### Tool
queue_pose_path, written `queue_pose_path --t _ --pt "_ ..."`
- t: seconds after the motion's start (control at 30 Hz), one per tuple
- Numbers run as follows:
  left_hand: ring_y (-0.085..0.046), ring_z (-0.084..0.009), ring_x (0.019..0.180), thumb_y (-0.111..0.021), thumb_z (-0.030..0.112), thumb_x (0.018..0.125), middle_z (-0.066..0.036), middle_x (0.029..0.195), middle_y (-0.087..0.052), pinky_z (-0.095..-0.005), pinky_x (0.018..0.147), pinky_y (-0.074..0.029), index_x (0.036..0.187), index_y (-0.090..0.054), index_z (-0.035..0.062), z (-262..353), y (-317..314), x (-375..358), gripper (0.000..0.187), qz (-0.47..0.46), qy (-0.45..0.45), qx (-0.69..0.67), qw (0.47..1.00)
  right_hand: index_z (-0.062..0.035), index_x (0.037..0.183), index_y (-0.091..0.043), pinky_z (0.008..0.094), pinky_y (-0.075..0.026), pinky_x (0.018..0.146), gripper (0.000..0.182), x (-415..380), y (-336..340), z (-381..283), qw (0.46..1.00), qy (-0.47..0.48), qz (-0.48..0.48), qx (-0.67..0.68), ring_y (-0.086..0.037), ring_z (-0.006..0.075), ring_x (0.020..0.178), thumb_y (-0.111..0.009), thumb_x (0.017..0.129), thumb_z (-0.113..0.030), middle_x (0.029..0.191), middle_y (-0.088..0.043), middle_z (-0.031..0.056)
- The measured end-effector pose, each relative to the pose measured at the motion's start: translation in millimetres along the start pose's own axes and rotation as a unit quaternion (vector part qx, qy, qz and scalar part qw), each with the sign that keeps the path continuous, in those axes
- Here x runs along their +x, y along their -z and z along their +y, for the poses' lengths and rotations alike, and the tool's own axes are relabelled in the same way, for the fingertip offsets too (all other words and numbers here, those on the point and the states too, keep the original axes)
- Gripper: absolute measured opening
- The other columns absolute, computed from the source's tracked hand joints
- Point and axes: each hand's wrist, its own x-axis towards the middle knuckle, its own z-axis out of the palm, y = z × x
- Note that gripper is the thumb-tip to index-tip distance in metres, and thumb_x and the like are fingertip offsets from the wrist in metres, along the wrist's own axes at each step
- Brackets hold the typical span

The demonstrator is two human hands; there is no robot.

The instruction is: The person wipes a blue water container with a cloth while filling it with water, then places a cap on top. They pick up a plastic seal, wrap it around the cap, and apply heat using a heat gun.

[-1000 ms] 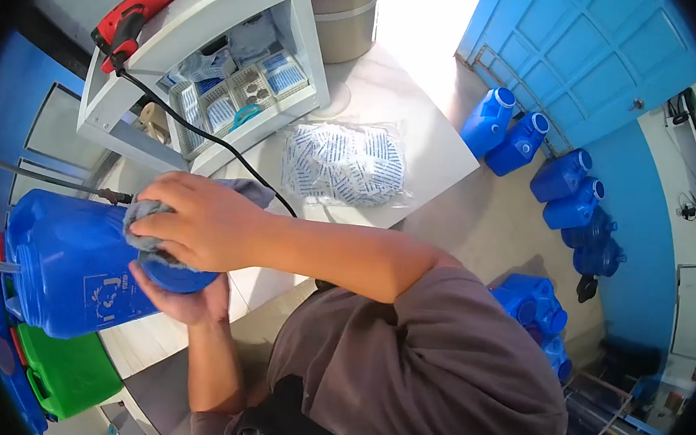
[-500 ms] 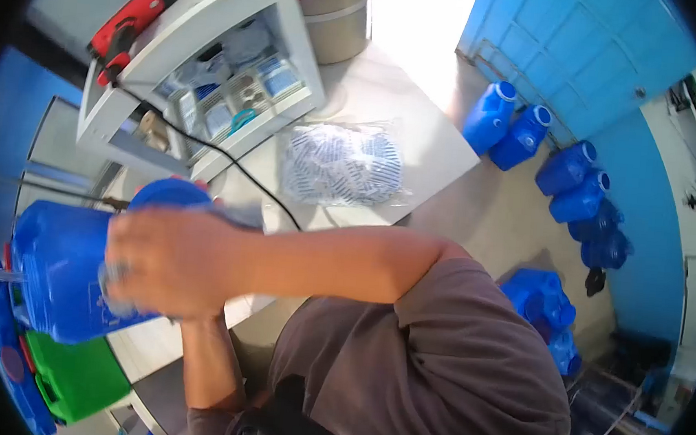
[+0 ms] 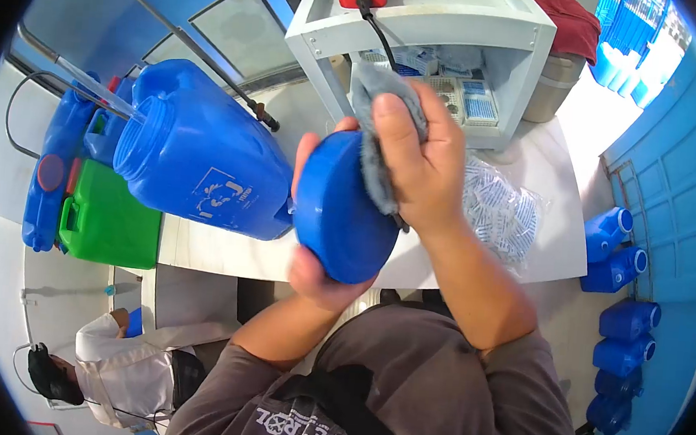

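Observation:
My left hand (image 3: 319,276) grips a large round blue lid (image 3: 340,209) from below and behind, its fingers and thumb showing along the edge. In my right hand (image 3: 429,171) is a bunched grey cloth (image 3: 379,138), which lies against the lid's right side. To the left of my hands is a blue water jug (image 3: 214,158) with white print, its uncapped mouth facing left. A clear stream (image 3: 104,96) runs from a metal pipe into that mouth.
A green jug (image 3: 111,211) stands beside blue containers at left. A white shelf unit (image 3: 428,27) and a plastic bag of printed packets (image 3: 499,213) are on the white counter (image 3: 559,234). Several blue jugs (image 3: 613,271) line the floor at right. Another person (image 3: 136,364) is at lower left.
My right hand has moved from the jug's side to the lid, bringing the cloth against it. The lid has come in front of me, and the view has turned left.

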Motion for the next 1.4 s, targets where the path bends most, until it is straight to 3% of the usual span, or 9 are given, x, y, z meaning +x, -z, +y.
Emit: queue_pose_path --t 0.2,0.33,0.43,0.6,0.73,0.9,1.0,1.13,1.4 --pt "-0.038 -0.0480 0.135 -0.074 0.066 0.074 -0.031 0.150 -0.035 -0.0618 0.112 -0.028 0.147 -0.051 0.0148 -12.3 29.9 36.9 0.092 -0.203 -0.327 0.495 0.779 -0.0041 0.134 -0.054 0.0314 -0.050 0.096 0.042 -38.0 20.5 91.5 0.896 -0.210 -0.019 0.391 -0.060 0.0160 0.118 -0.056 0.103 -0.033 0.125 -0.062 0.0041" --pt "-0.041 -0.0449 0.129 -0.081 0.058 0.068 -0.025 0.142 -0.041 -0.0586 0.109 -0.030 0.140 -0.060 0.0174 -0.9 30.7 49.0 0.085 -0.290 -0.238 0.578 0.724 -0.0086 0.145 -0.043 0.0329 -0.049 0.102 0.056 -62.8 45.8 70.1 0.966 -0.210 -0.101 0.113 -0.053 0.0139 0.127 -0.060 0.100 -0.039 0.145 -0.048 0.0040" --pt "-0.039 -0.0398 0.129 -0.080 0.065 0.071 -0.026 0.142 -0.036 -0.0499 0.110 -0.034 0.151 -0.042 0.0050 4.1 65.1 61.3 0.107 -0.270 -0.167 0.650 0.690 -0.0043 0.130 -0.057 0.0303 -0.050 0.094 0.040 -76.4 64.1 60.9 0.879 -0.379 -0.137 0.257 -0.063 0.0144 0.108 -0.054 0.102 -0.033 0.120 -0.065 0.0051" --pt "-0.040 -0.0289 0.127 -0.094 0.037 0.066 -0.016 0.131 -0.032 -0.0450 0.104 -0.042 0.149 -0.033 0.0072 -70.7 151.4 1.5 0.107 -0.057 0.080 0.395 0.913 -0.0002 0.126 -0.060 0.0285 -0.050 0.090 0.040 -74.1 72.3 -25.9 0.927 -0.351 -0.128 0.029 -0.064 0.0142 0.101 -0.052 0.104 -0.032 0.114 -0.066 0.0066" --pt "-0.042 -0.0335 0.127 -0.091 0.027 0.068 -0.018 0.127 -0.037 -0.0454 0.112 -0.036 0.135 -0.039 0.0034 -180.9 207.8 -86.9 0.088 0.059 0.115 0.389 0.912 0.0018 0.131 -0.058 0.0306 -0.049 0.092 0.044 -61.9 99.9 -22.1 0.945 -0.282 -0.071 0.151 -0.063 0.0170 0.107 -0.049 0.106 -0.033 0.118 -0.067 0.0093" --pt "-0.042 -0.0396 0.127 -0.087 0.022 0.068 -0.023 0.135 -0.039 -0.0467 0.110 -0.035 0.136 -0.040 0.0018 -99.2 147.3 -77.0 0.085 -0.037 0.016 0.634 0.772 0.0033 0.144 -0.047 0.0422 -0.047 0.106 0.055 -68.4 104.9 13.8 0.968 -0.199 -0.135 0.070 -0.059 0.0293 0.125 -0.040 0.108 -0.038 0.140 -0.058 0.0170" --pt "-0.044 -0.0369 0.125 -0.086 0.018 0.071 -0.019 0.129 -0.047 -0.0477 0.106 -0.038 0.133 -0.044 0.0021 -5.1 141.7 -57.7 0.077 -0.010 -0.103 0.703 0.704 0.0021 0.147 -0.044 0.0460 -0.043 0.110 0.058 -69.9 97.2 30.4 0.870 -0.358 -0.057 0.335 -0.055 0.0320 0.130 -0.040 0.106 -0.039 0.145 -0.054 0.0170" --pt "-0.054 -0.0153 0.092 -0.057 0.006 0.095 -0.007 0.101 -0.059 -0.0316 0.085 -0.044 0.111 -0.054 0.0028 140.5 188.4 8.2 0.018 0.238 -0.313 0.554 0.734 0.0015 0.152 -0.028 0.0442 -0.039 0.113 0.062 -66.5 72.5 38.9 0.859 -0.371 -0.105 0.336 -0.050 0.0265 0.134 -0.044 0.096 -0.017 0.146 -0.048 0.0143" --pt "-0.061 -0.0165 0.107 -0.060 0.018 0.102 -0.008 0.114 -0.066 -0.0293 0.097 -0.047 0.120 -0.062 0.0006 233.4 283.6 220.7 0.025 0.079 -0.223 0.568 0.788 0.0004 0.144 -0.038 0.0431 -0.037 0.110 0.063 23.8 -94.3 113.8 0.948 0.188 -0.183 -0.180 -0.051 0.0328 0.125 -0.069 0.091 -0.013 0.143 -0.041 0.0209"
